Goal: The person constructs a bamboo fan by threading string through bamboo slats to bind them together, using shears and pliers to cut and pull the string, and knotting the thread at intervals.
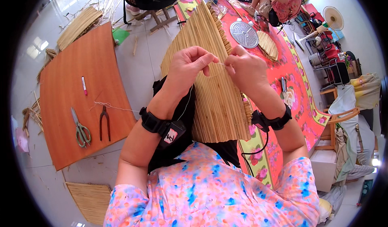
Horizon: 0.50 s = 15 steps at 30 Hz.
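A fan-shaped panel of narrow straw-coloured strips point(214, 109) lies across my lap, its pointed end away from me. Above its middle, my left hand point(190, 63) pinches a thin white thread point(220, 63) between thumb and forefinger. My right hand point(246, 67), fingers curled together, grips the same thread a short way to the right, near the panel's ragged right edge. The thread is stretched between the two hands, and a loose length of it hangs beside my left forearm. Whether a needle is in my right fingers is too small to tell.
On an orange-brown board point(60, 105) at left lie scissors point(81, 128), pliers point(105, 124) and a marker point(84, 85). A red floral cloth point(279, 142) at right bears a perforated metal disc point(244, 34) and a smaller strip panel point(267, 46). A person point(279, 4) sits at the far right, near a fan point(333, 18).
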Each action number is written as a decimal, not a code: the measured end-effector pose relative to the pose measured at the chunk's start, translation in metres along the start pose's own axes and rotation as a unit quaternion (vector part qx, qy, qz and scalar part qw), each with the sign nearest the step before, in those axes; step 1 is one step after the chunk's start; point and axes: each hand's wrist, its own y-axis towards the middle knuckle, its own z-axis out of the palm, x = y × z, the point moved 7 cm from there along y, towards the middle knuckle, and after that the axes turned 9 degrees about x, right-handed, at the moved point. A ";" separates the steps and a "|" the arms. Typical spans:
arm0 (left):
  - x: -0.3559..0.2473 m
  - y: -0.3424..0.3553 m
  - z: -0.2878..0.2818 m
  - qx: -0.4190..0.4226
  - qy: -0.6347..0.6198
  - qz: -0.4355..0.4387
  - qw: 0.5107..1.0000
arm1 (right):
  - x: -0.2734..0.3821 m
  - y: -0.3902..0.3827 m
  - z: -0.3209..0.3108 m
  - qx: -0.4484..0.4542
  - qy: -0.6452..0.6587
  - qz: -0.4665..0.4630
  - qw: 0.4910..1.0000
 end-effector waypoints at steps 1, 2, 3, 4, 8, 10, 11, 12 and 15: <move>-0.001 0.000 0.000 -0.004 -0.002 0.003 1.000 | 0.004 0.002 0.001 0.008 -0.033 0.002 0.999; -0.002 -0.001 0.000 -0.007 -0.005 0.005 1.000 | 0.008 0.004 0.003 0.015 -0.065 0.004 0.998; -0.002 -0.001 -0.001 -0.004 -0.009 0.007 1.000 | 0.010 0.004 0.003 0.013 -0.086 0.013 0.996; 0.000 -0.002 -0.002 -0.001 -0.013 0.008 1.000 | 0.013 0.004 0.002 0.011 -0.107 0.021 0.994; 0.003 -0.002 -0.003 0.001 -0.033 0.005 0.999 | 0.014 0.004 -0.003 0.051 -0.081 0.052 0.994; 0.003 -0.002 -0.001 0.009 -0.038 0.001 0.999 | 0.007 0.004 -0.003 0.060 -0.059 0.058 0.995; 0.003 -0.002 -0.001 0.014 -0.040 -0.002 0.999 | 0.003 0.003 -0.003 0.064 -0.049 0.062 0.995; 0.003 -0.002 -0.001 0.014 -0.045 -0.003 0.999 | 0.002 0.002 -0.004 0.068 -0.039 0.059 0.995; 0.006 -0.002 -0.002 0.014 -0.059 -0.007 0.998 | 0.000 0.000 -0.007 0.144 0.082 0.024 0.986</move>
